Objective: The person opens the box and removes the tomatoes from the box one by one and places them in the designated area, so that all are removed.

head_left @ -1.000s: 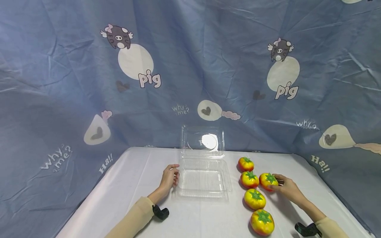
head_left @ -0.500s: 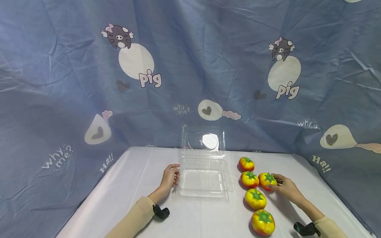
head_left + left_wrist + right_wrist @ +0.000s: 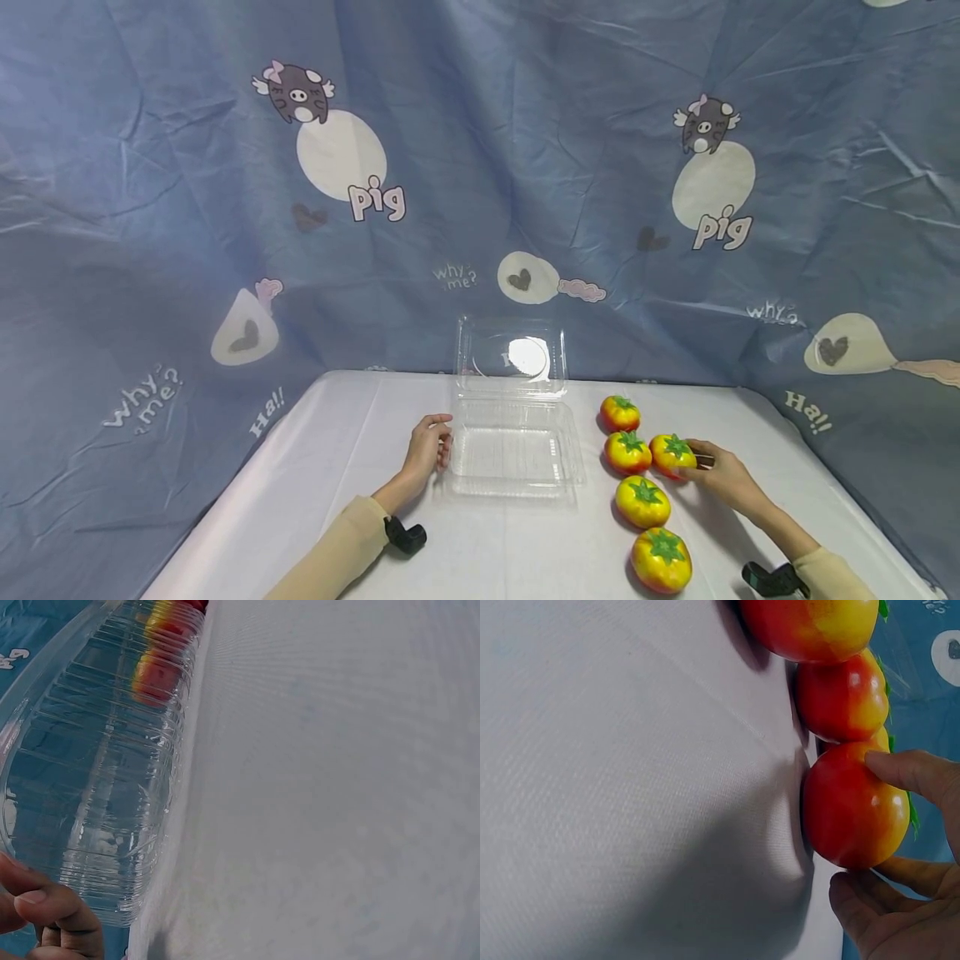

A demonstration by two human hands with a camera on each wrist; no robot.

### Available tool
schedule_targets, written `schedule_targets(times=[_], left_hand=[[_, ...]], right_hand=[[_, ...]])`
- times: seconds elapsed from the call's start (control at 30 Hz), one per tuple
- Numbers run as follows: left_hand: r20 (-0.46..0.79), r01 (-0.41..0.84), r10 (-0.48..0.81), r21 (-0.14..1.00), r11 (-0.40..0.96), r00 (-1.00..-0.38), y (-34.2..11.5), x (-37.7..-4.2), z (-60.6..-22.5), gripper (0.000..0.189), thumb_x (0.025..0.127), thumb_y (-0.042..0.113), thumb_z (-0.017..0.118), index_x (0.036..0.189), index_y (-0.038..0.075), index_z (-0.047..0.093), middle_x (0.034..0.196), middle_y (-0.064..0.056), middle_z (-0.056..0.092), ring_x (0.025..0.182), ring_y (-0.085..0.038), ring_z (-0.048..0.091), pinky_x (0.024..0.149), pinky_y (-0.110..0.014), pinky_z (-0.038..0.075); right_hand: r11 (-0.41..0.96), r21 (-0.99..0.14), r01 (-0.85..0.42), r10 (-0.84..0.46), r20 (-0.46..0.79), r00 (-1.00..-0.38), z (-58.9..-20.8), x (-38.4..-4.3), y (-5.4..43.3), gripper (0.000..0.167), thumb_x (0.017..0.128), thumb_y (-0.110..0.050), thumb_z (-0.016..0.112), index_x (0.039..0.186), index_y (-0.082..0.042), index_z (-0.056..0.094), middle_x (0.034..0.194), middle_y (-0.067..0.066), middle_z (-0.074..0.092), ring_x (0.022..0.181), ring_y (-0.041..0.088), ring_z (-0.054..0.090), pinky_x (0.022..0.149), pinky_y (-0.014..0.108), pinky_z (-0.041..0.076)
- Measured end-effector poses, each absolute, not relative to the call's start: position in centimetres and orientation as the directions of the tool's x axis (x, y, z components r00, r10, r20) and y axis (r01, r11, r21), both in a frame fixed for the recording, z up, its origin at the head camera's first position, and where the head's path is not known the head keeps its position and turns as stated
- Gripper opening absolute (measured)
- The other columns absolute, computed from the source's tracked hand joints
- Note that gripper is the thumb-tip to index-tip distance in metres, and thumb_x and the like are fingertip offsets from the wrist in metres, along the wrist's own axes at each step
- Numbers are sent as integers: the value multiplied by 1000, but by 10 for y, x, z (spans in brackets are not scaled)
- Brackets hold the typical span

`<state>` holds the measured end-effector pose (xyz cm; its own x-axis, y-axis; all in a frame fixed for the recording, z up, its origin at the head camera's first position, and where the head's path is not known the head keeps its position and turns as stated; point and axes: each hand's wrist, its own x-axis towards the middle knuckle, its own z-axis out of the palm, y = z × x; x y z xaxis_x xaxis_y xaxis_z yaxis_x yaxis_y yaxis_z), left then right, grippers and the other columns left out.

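My right hand (image 3: 723, 475) holds a yellow-and-red tomato (image 3: 672, 456) with a green star-shaped top, thumb on one side and fingers on the other. In the right wrist view the thumb presses the upper side of this tomato (image 3: 855, 806), which sits at the white cloth. It stands right beside the second tomato (image 3: 627, 453) of the row. My left hand (image 3: 426, 446) is at the left rim of a clear plastic clamshell box (image 3: 504, 485), index finger extended and the other fingers loosely bent. The left wrist view has its fingers (image 3: 56, 906) right at the box's end.
Other tomatoes line up right of the box: one at the back (image 3: 619, 414), one nearer (image 3: 642, 502) and one at the front (image 3: 661, 561). The box's lid (image 3: 472, 379) stands raised at the back, before a blue printed curtain (image 3: 450, 125). A white cloth (image 3: 480, 550) covers the table.
The tomato in my right hand has shifted slightly left, closer against the second tomato of the row. My left hand and the box have stayed in place.
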<state>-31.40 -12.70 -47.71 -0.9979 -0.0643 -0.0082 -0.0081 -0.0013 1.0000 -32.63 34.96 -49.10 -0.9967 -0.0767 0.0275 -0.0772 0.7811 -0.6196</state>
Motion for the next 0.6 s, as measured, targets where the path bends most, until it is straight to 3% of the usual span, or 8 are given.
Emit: schedule_targets(times=[0.37,0.6], left_hand=[[-21,-21,-62,1000,-7,-998,-128,-318,-481,33,93,5,41,124,-6,47,62,-3,47,41,-11,41,39,-24,36],[-14,-13,-67,1000,-11,-998,-133,-336,-506,38,93,9,42,128,-6,45,61,0,46,40,-10,40,37,-23,34]], right_hand=[[775,-629,-63,-81,-1,-997,-494,-324,355,82,82,-41,73,137,12,42,136,34,46,118,47,53,95,55,47],[767,-633,-106,-104,42,-994,-491,-323,358,78,83,-37,73,136,12,42,133,35,48,116,49,54,93,55,48]])
